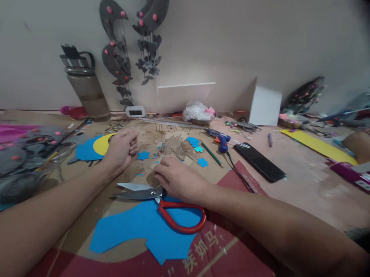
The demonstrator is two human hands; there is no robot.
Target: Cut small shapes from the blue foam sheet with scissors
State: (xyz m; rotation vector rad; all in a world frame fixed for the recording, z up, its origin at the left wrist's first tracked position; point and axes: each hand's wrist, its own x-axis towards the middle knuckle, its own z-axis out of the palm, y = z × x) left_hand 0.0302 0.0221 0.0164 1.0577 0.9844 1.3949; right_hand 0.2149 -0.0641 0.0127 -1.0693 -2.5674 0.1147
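Observation:
My left hand (123, 148) is closed, fingers curled, beside a yellow disc (102, 144) on a blue cut piece (85, 149). Whatever it may hold is hidden. My right hand (180, 180) rests low over the cardboard with bent fingers together; what lies under the fingertips cannot be seen. Just below it, red-handled scissors (181, 229) lie with blades slightly apart, partly on a blue cut sheet (122, 229). Small blue flower shapes (143, 155) lie between and beyond my hands, with a further blue flower (202, 162) to the right.
A blue glue gun (223, 142), a green pencil (211, 154) and a black phone (259, 161) lie to the right. At the back left stands a bottle (85, 89); grey felt pieces (6, 167) pile up at left. Another person's hand (364, 144) is at far right.

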